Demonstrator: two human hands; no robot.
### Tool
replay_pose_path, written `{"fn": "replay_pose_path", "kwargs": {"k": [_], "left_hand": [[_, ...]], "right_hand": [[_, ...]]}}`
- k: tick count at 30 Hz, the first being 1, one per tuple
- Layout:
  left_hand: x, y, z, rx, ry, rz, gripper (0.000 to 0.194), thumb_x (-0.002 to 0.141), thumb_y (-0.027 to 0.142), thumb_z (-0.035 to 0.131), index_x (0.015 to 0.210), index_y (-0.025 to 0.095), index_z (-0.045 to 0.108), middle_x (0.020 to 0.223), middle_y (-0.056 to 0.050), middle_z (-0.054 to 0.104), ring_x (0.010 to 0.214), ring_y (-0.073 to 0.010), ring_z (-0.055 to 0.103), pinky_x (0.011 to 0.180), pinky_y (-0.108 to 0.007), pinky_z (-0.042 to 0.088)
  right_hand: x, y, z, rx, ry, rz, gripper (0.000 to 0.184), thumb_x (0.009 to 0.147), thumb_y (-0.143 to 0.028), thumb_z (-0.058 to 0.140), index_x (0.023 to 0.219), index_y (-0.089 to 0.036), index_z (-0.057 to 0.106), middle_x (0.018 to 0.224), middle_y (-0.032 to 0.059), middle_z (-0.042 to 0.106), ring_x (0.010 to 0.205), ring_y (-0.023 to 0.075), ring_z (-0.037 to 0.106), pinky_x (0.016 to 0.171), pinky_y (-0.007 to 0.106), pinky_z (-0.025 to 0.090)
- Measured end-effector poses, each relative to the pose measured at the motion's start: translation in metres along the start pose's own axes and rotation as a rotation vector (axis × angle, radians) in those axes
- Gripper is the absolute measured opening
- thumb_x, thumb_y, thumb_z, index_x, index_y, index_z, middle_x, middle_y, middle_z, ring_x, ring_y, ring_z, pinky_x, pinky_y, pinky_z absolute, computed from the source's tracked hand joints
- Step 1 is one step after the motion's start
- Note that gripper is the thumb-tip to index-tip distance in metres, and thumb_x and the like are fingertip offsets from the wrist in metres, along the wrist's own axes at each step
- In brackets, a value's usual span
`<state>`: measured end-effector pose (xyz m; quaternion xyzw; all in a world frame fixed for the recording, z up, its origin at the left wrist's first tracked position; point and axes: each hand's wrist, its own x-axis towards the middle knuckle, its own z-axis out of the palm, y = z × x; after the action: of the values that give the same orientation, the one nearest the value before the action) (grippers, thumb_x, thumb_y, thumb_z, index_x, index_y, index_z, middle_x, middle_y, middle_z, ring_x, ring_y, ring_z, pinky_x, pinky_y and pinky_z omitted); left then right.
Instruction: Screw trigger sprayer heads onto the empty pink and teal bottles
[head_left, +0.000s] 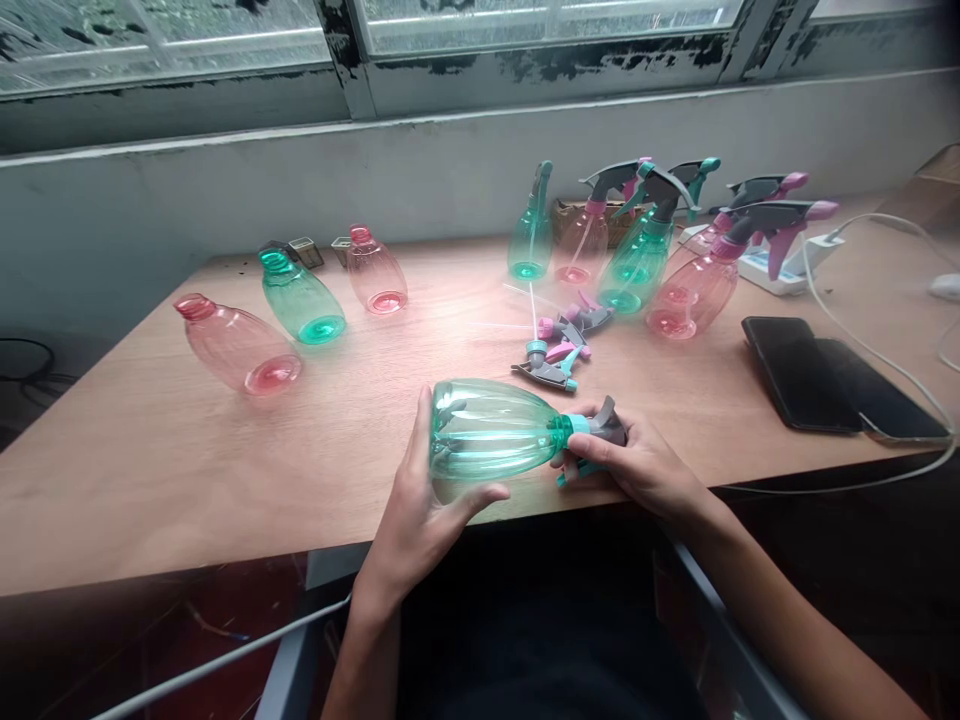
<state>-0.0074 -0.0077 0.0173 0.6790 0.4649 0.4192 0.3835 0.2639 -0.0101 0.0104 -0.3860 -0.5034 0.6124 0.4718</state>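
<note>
A transparent green spray bottle (491,430) lies sideways between my hands, above the table's front edge. My right hand (626,455) is closed around its grey and teal trigger spray head (606,424), at the bottle's neck. At the other end, my left hand (427,500) is against the bottle's base, fingers straight up and thumb spread away below the bottle. Just beyond the bottle lie loose trigger spray heads: a teal and grey one (546,368) with its tube pointing up, and pink and grey ones (574,325) behind it.
At left stand capless bottles: a pink one (236,345), a green one (304,300) and another pink one (377,272). Several bottles with spray heads, including a pink one (694,290), stand back right. Two phones (802,375), a power strip (787,270) and white cables lie at right.
</note>
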Motion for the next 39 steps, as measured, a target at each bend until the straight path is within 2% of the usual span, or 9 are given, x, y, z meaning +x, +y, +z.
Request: {"fn": "replay_pose_path", "kwargs": {"k": [8,10,13,16,20,24,28,33,39], "left_hand": [[0.001,-0.014,0.004,0.016,0.043,0.112,0.092,0.097,0.037,0.076,0.170,0.042,0.020,0.166,-0.011,0.048,0.144,-0.0302,0.060,0.123,-0.050,0.048],[0.001,-0.013,0.004,0.035,0.028,0.125,0.101,0.093,0.039,0.081,0.171,0.043,0.016,0.168,-0.010,0.047,0.145,-0.0310,0.059,0.124,-0.052,0.046],[0.001,-0.009,0.003,0.062,-0.003,0.087,0.127,0.079,0.047,0.093,0.172,0.041,0.006,0.176,-0.012,0.036,0.159,-0.0372,0.042,0.132,-0.057,0.032],[0.001,-0.004,0.002,0.025,-0.006,0.059,0.128,0.080,0.052,0.091,0.172,0.039,0.003,0.181,-0.012,0.023,0.166,-0.0373,0.027,0.135,-0.057,0.024],[0.003,-0.005,0.002,0.032,-0.018,0.064,0.108,0.086,0.045,0.087,0.171,0.039,0.020,0.181,-0.009,0.026,0.163,-0.0348,0.035,0.134,-0.053,0.031],[0.004,-0.010,0.004,0.058,0.022,0.097,0.102,0.093,0.040,0.081,0.170,0.046,0.015,0.181,-0.006,0.025,0.161,-0.0334,0.040,0.133,-0.053,0.034],[0.003,-0.007,0.003,0.071,-0.020,0.039,0.118,0.086,0.047,0.087,0.172,0.041,0.007,0.175,-0.010,0.038,0.162,-0.0366,0.038,0.133,-0.057,0.033],[0.004,-0.001,0.000,0.033,-0.041,0.044,0.101,0.091,0.049,0.080,0.171,0.032,0.022,0.165,-0.015,0.051,0.161,-0.0401,0.039,0.131,-0.059,0.036],[0.005,-0.006,0.003,0.051,0.032,0.085,0.097,0.090,0.044,0.082,0.169,0.037,0.027,0.165,-0.011,0.050,0.157,-0.0377,0.044,0.129,-0.056,0.040]], "right_hand": [[0.000,-0.001,0.003,0.119,0.044,0.007,0.029,0.092,-0.040,0.088,0.099,-0.019,0.070,0.080,0.0025,0.082,0.070,0.0173,0.076,0.073,0.029,0.064],[0.000,0.000,0.002,0.106,0.040,0.009,0.029,0.093,-0.041,0.087,0.099,-0.019,0.069,0.081,0.0032,0.083,0.071,0.0179,0.077,0.073,0.029,0.064],[0.000,0.001,0.001,0.061,0.031,0.006,0.029,0.094,-0.042,0.085,0.101,-0.019,0.070,0.083,0.0043,0.083,0.072,0.0181,0.077,0.076,0.030,0.063],[0.000,0.001,0.001,0.036,0.031,0.007,0.028,0.094,-0.041,0.086,0.102,-0.018,0.071,0.083,0.0040,0.083,0.072,0.0178,0.076,0.076,0.029,0.062],[0.000,-0.001,0.003,0.066,0.047,0.018,0.029,0.092,-0.041,0.088,0.100,-0.019,0.070,0.081,0.0027,0.081,0.072,0.0184,0.076,0.075,0.030,0.063],[0.000,-0.001,0.004,0.097,0.055,0.011,0.031,0.091,-0.041,0.088,0.101,-0.019,0.069,0.080,0.0023,0.080,0.072,0.0186,0.076,0.075,0.031,0.064],[-0.001,-0.002,0.005,0.095,0.069,0.016,0.032,0.091,-0.043,0.088,0.100,-0.020,0.067,0.080,0.0027,0.081,0.073,0.0195,0.076,0.075,0.032,0.064],[-0.001,-0.004,0.006,0.051,0.078,0.015,0.032,0.090,-0.043,0.089,0.099,-0.020,0.068,0.078,0.0015,0.080,0.072,0.0199,0.076,0.075,0.033,0.064],[0.000,-0.001,0.004,0.026,0.089,-0.014,0.031,0.090,-0.043,0.088,0.100,-0.020,0.069,0.077,0.0015,0.081,0.074,0.0213,0.078,0.078,0.034,0.062]]}}
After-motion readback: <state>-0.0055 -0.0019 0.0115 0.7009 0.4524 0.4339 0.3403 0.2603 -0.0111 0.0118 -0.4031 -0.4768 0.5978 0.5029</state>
